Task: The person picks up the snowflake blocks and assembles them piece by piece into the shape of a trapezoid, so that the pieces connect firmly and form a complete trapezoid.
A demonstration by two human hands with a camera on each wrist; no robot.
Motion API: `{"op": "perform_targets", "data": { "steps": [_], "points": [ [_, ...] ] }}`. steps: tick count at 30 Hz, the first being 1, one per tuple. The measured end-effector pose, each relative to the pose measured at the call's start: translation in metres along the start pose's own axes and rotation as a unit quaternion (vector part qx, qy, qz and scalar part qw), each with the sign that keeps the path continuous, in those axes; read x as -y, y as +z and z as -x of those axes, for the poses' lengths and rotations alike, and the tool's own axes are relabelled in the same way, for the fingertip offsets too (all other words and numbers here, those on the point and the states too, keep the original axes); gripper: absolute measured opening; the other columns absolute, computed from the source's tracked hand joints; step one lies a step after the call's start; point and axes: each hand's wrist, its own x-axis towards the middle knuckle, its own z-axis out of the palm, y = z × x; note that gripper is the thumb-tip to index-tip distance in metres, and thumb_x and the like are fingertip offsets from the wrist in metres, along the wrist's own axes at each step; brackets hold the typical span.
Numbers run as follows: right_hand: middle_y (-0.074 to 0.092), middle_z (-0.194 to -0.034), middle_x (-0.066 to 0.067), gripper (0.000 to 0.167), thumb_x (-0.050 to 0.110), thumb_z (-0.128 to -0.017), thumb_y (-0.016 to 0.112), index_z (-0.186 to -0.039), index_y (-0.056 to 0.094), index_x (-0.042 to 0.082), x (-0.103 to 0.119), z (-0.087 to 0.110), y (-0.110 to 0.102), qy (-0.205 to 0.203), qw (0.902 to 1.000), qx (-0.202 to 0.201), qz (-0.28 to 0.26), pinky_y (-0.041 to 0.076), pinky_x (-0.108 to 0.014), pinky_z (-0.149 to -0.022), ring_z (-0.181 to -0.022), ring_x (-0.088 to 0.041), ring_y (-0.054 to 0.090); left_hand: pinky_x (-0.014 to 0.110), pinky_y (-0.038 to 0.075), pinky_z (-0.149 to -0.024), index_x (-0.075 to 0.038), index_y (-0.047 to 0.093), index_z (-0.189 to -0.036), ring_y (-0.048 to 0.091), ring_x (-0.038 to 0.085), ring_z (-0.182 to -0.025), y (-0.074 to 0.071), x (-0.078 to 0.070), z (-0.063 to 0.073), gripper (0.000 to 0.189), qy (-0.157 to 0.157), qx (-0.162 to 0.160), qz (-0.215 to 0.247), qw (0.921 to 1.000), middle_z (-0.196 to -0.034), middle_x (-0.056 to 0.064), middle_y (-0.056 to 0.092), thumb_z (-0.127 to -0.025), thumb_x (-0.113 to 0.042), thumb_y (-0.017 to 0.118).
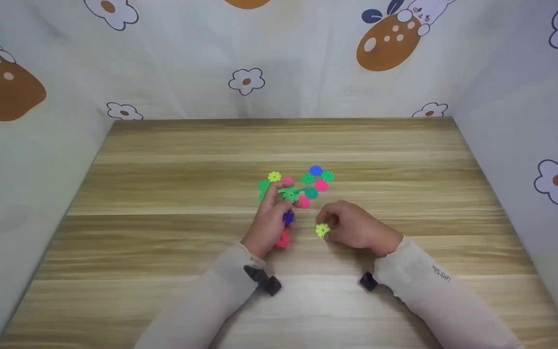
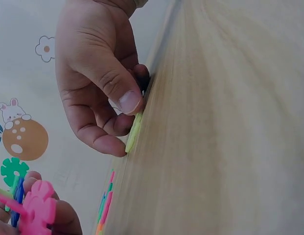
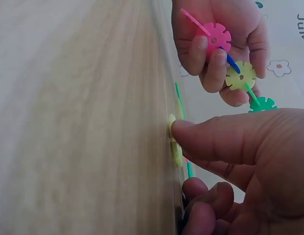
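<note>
My left hand [image 1: 268, 228] holds a chain of slotted plastic snowflake discs joined edge to edge. The chain has a pink disc [image 3: 218, 40], a blue disc [image 1: 288, 217], a yellow disc [image 3: 241, 77] and a green disc [image 1: 290, 195]. In the right wrist view the left fingers curl against the pink and blue ones. To its right, my right hand [image 1: 356, 227] pinches a loose yellow disc [image 1: 322, 230] between thumb and fingertip. The left wrist view shows this disc [image 2: 134, 132] edge-on, right at the tabletop. Part of the chain is hidden by the left hand.
Several loose discs lie beyond the hands on the wooden table [image 1: 162, 194], among them a blue one [image 1: 316, 170], a pink one [image 1: 321, 185] and a yellow one [image 1: 274, 176]. A patterned cloth [image 1: 187, 58] stands behind the table and along both sides.
</note>
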Motion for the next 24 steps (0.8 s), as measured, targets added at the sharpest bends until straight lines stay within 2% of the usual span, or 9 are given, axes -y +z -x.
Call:
{"op": "perform_targets", "data": {
  "steps": [5,8,10,13,15,19,20,24],
  "points": [
    [0.065,-0.095,-0.001,0.025,-0.005,-0.082,0.079,-0.097,0.068,0.012,0.001,0.000,0.000,0.000,0.9998,-0.001,-0.018,0.051,-0.038,-0.083,-0.090,-0.019,0.057,0.024,0.037,-0.039,-0.018,0.041,-0.146,0.045,0.014,-0.052,0.001,0.000,0.000,0.035,-0.015,0.011,0.010,0.9998,-0.094,0.018,0.060,-0.111,-0.016,0.039],
    [0.066,-0.090,-0.002,0.020,-0.005,-0.084,0.074,-0.095,0.066,0.010,0.001,-0.002,0.001,0.008,0.9979,-0.020,-0.060,0.050,-0.032,-0.074,-0.082,-0.018,0.058,0.024,0.038,-0.042,-0.017,0.040,-0.145,0.047,0.015,-0.055,0.000,0.001,-0.001,0.032,-0.014,0.012,-0.004,0.9998,-0.097,0.022,0.062,-0.113,-0.021,0.041],
    [0.064,-0.085,-0.003,0.017,-0.005,-0.087,0.071,-0.097,0.066,0.007,0.000,-0.003,0.001,0.014,0.9924,-0.041,-0.115,0.050,-0.029,-0.067,-0.075,-0.017,0.057,0.024,0.040,-0.044,-0.017,0.041,-0.143,0.049,0.016,-0.058,0.000,0.002,-0.002,0.029,-0.007,0.015,-0.018,0.9997,-0.107,0.022,0.066,-0.114,-0.023,0.043],
    [0.063,-0.083,-0.004,0.017,-0.005,-0.089,0.068,-0.104,0.066,0.002,0.001,-0.005,0.003,0.012,0.9724,-0.083,-0.218,0.054,-0.028,-0.063,-0.070,-0.017,0.060,0.025,0.042,-0.047,-0.016,0.042,-0.140,0.050,0.016,-0.057,-0.001,0.003,-0.002,0.028,0.001,0.022,-0.032,0.9993,-0.113,0.018,0.068,-0.114,-0.026,0.046],
    [0.063,-0.085,-0.005,0.019,-0.007,-0.091,0.067,-0.109,0.065,-0.001,0.003,-0.006,0.004,0.003,0.9503,-0.112,-0.291,0.060,-0.031,-0.066,-0.071,-0.020,0.064,0.024,0.043,-0.047,-0.014,0.043,-0.137,0.049,0.015,-0.056,-0.001,0.003,-0.002,0.027,0.009,0.027,-0.041,0.9988,-0.114,0.014,0.071,-0.114,-0.026,0.047],
    [0.065,-0.091,-0.006,0.021,-0.010,-0.093,0.066,-0.113,0.065,-0.005,0.008,-0.005,0.006,-0.022,0.9131,-0.164,-0.373,0.065,-0.036,-0.076,-0.077,-0.019,0.069,0.024,0.042,-0.045,-0.010,0.042,-0.136,0.045,0.012,-0.052,-0.001,0.001,-0.002,0.029,0.019,0.039,-0.047,0.9979,-0.115,0.010,0.072,-0.113,-0.027,0.048],
    [0.065,-0.092,-0.007,0.021,-0.010,-0.093,0.066,-0.114,0.065,-0.006,0.009,-0.005,0.006,-0.027,0.9067,-0.173,-0.384,0.065,-0.037,-0.077,-0.078,-0.018,0.070,0.023,0.042,-0.045,-0.010,0.042,-0.135,0.044,0.012,-0.052,-0.001,0.001,-0.002,0.028,0.023,0.043,-0.049,0.9976,-0.116,0.010,0.072,-0.113,-0.028,0.048],
    [0.067,-0.093,-0.011,0.022,-0.012,-0.094,0.065,-0.115,0.066,-0.007,0.013,-0.004,0.007,-0.039,0.8943,-0.199,-0.399,0.064,-0.036,-0.079,-0.078,-0.016,0.071,0.025,0.045,-0.050,-0.010,0.045,-0.132,0.047,0.015,-0.055,-0.002,0.001,-0.003,0.024,0.031,0.058,-0.048,0.9967,-0.121,0.013,0.072,-0.113,-0.026,0.049]
  ]
}}
